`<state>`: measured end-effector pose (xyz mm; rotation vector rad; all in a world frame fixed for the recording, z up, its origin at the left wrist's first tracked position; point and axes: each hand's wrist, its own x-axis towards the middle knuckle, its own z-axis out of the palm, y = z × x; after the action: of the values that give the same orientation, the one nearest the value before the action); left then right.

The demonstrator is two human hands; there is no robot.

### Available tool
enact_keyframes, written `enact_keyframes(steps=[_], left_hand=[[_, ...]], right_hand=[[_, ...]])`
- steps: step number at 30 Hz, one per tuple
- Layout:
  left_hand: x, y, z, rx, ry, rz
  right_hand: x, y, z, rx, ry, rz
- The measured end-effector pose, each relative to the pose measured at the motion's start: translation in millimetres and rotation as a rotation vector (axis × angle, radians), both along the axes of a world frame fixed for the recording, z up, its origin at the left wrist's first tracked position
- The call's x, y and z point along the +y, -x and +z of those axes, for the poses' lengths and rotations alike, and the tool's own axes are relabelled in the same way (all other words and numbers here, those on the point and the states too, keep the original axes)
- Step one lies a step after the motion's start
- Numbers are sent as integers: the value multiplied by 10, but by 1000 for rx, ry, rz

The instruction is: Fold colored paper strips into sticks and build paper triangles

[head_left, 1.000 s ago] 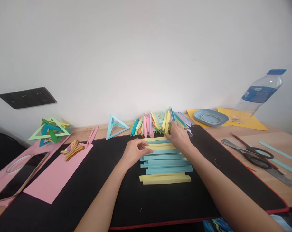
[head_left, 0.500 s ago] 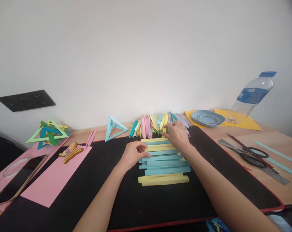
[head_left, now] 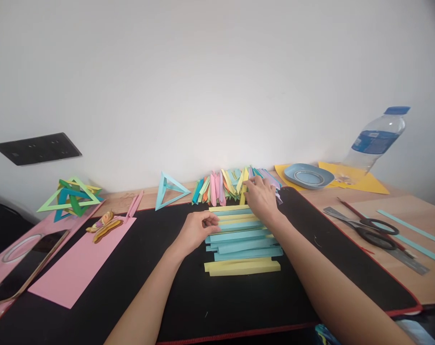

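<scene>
Folded yellow and light blue paper strips lie crosswise in a ladder-like row on the black mat. At the left ends of the upper strips rests my left hand, its fingers loosely curled and the thumb apart from them, nothing held. My right hand reaches over the right side of the row to the back pile of colourful folded strips. Its fingertips close on a yellow paper strip there; the thumb is partly hidden.
A light blue paper triangle frame stands behind the mat. To the left are a pink sheet, a hair clip-like ornament, a phone and interlocked paper triangles. Rightward lie scissors, a blue dish and a bottle.
My right hand's fingers have shifted slightly at the back pile, closer around the yellow strip. My left hand stays by the strip ends.
</scene>
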<state>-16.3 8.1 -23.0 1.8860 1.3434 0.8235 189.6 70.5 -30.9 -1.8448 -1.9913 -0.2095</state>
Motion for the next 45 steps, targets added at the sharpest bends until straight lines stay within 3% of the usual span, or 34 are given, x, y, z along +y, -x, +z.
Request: enact_keyframes(steps=[2,5,8,13,19,26,29,33,36,41,45], left_hand=[[-6,16,-7,26,-53,-5],[-18,34,-3,39,-127,-17],[-30,38,24,60,-138,-29],[-32,24,71,130,-149,-48],[2,27,74,103,-172,3],[3,37,127,30,-121,75],[1,48,143,8,-127,105],[9,57,129,-57,-162,149],[10,50,114,-103,-231,174],[2,29,122,-147,-400,158],[26,14,112,-264,-377,195]], right_hand=[[-37,2,51,-12,2,10],[-83,12,100,-7,134,31],[-98,28,102,-26,267,62],[-83,55,99,-10,359,69],[-90,35,104,120,237,52],[-80,-45,88,341,-44,-8],[-117,-19,134,417,-88,148],[-236,84,201,423,46,549],[-319,156,224,399,109,745],[-358,203,195,404,210,827],[-304,212,73,329,97,827]])
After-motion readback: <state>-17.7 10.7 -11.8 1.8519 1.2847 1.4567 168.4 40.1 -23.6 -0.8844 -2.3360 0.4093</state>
